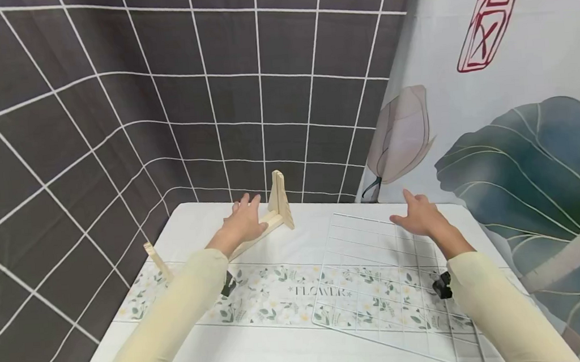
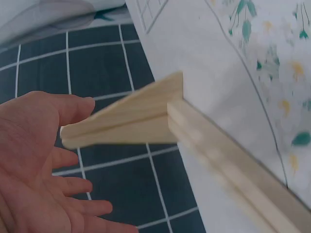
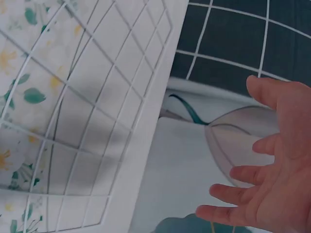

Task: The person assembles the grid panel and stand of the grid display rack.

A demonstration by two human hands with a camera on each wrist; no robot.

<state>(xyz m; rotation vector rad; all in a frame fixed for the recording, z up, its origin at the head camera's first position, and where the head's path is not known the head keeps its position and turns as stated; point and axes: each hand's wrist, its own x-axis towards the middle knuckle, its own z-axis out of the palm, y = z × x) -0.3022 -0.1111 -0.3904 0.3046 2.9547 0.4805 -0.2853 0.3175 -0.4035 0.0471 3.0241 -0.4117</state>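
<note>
A pale wooden stand (image 1: 283, 204) sits at the back left of the table, with a flared upright at its far end and a second upright at its near end. My left hand (image 1: 242, 221) hovers over its crossbar, fingers spread. In the left wrist view, the flared end (image 2: 141, 116) appears beside the thumb, and no grip shows. Flat on the right side lies a white wire grid panel (image 3: 97, 104). Above its far right part is my right hand (image 1: 419, 215), fingers spread and holding nothing; its palm (image 3: 291, 184) shows in the right wrist view.
A white cloth (image 1: 263, 356) covers the table, crossed by a floral runner (image 1: 273, 296) printed "FLOWER". Behind and to the left hangs a dark gridded curtain (image 1: 234, 94). On the right hangs a white cloth with large leaf prints (image 1: 528, 151).
</note>
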